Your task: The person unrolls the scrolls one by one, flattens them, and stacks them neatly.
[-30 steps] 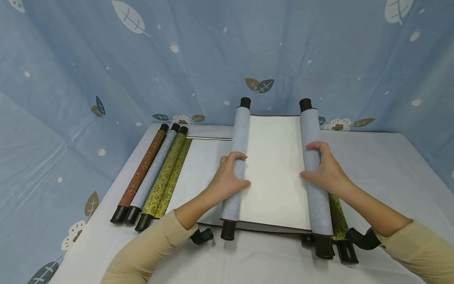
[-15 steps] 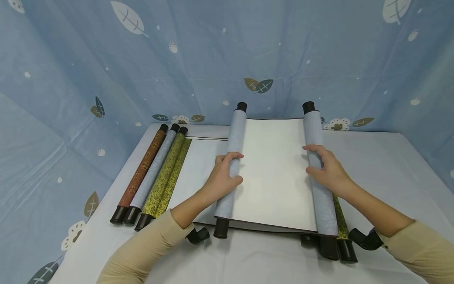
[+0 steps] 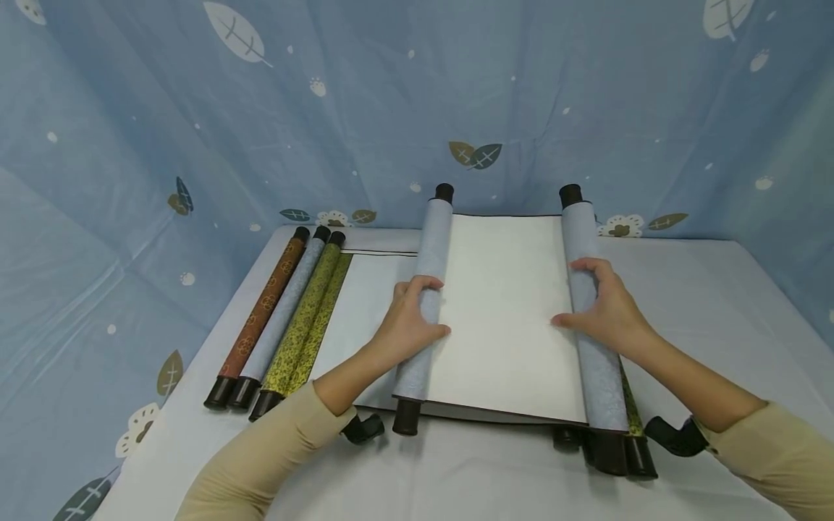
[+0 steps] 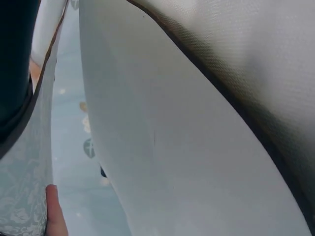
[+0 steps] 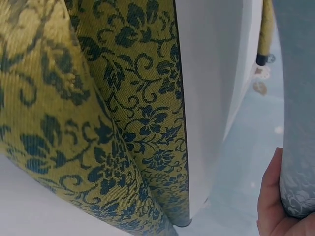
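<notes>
At the left edge of the white table (image 3: pixel 456 477) lie three closed scrolls (image 3: pixel 276 318), side by side. The left hand (image 3: pixel 409 324) curls around the left roller (image 3: pixel 422 304) of the pale blue scroll, thumb on the white sheet (image 3: pixel 504 318). The right hand (image 3: pixel 604 312) curls over the right roller (image 3: pixel 588 318), above a yellow-green floral scroll (image 3: pixel 627 405). To do this well, I think both rollers should stay parallel and the sheet flat, with even pressure.
</notes>
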The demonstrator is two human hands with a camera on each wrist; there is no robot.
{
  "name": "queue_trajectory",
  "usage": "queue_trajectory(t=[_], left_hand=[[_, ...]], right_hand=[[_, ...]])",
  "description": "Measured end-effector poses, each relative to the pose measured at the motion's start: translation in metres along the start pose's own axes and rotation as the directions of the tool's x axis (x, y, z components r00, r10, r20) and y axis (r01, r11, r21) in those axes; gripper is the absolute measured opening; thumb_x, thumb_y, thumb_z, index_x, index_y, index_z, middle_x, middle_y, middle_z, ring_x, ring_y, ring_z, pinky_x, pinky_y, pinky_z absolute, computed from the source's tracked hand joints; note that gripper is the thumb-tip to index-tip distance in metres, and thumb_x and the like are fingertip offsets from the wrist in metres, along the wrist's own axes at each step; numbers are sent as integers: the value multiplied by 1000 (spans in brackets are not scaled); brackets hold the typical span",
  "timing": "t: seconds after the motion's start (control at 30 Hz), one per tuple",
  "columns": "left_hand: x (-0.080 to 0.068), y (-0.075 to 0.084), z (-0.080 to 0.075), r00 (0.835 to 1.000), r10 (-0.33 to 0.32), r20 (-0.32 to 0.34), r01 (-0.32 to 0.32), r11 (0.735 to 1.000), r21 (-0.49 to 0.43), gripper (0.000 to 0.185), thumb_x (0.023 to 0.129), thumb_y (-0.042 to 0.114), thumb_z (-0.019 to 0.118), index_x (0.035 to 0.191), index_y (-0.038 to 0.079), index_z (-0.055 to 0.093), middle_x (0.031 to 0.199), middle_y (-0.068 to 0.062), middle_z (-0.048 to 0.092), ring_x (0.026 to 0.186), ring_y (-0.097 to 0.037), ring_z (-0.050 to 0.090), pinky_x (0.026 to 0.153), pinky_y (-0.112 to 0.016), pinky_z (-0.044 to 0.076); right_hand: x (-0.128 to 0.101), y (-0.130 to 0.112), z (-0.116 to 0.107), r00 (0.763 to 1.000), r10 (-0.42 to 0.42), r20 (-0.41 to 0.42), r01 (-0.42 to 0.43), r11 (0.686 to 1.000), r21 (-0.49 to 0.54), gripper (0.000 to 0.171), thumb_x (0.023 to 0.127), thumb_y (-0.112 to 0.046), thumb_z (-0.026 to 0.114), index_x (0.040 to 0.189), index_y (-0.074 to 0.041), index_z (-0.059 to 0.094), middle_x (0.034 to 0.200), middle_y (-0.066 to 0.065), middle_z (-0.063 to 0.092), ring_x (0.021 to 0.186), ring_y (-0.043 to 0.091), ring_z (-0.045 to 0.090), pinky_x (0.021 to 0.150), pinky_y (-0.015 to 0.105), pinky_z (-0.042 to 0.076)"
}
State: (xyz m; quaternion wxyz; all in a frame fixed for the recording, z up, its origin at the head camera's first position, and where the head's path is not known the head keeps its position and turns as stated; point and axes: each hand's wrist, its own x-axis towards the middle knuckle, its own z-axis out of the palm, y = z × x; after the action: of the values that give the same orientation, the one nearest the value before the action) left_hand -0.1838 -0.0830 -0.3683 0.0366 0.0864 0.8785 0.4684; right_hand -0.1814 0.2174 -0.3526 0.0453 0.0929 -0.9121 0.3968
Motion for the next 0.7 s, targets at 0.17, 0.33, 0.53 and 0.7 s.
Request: queue_trajectory(t=[0.17, 0.33, 0.53, 0.7], left_hand=[[1, -5, -3, 1000, -11, -16, 11, 1000, -9, 59, 75, 3, 66, 128, 22, 47, 130, -17, 34, 100, -33, 46, 75, -42, 42], [3, -14, -6, 1000, -4, -31, 4, 1000, -13, 60, 75, 2, 61, 130, 21, 47, 131, -18, 35, 104, -32, 45, 76, -41, 40], [1, -18, -7, 1000, 8, -21, -9, 999, -33, 62, 80, 5, 54, 138, 26, 45, 133, -20, 33, 113, -33, 43, 82, -44, 40], [-1, -18, -8, 1000, -11, -15, 10, 999, -47, 62, 82, 10, 55, 139, 28, 42, 132, -19, 33, 109, -32, 45, 80, -43, 40]], right_hand=[[0, -1, -2, 1000, 20, 9, -20, 1000, 9, 81, 75, 4, 69, 140, 6, 21, 141, 37, 23, 122, 52, 32, 85, 66, 35], [-2, -1, -4, 999, 42, 26, -42, 999, 0, 77, 77, 5, 62, 141, 3, 20, 142, 38, 22, 114, 50, 37, 79, 62, 39], [-3, -1, -9, 999, 27, 33, -26, 999, -18, 70, 81, 2, 57, 142, 1, 21, 141, 37, 25, 114, 48, 38, 75, 59, 41], [0, 2, -10, 1000, 10, 13, -10, 999, -33, 71, 82, 0, 63, 141, 3, 24, 141, 37, 26, 119, 50, 36, 79, 65, 39]])
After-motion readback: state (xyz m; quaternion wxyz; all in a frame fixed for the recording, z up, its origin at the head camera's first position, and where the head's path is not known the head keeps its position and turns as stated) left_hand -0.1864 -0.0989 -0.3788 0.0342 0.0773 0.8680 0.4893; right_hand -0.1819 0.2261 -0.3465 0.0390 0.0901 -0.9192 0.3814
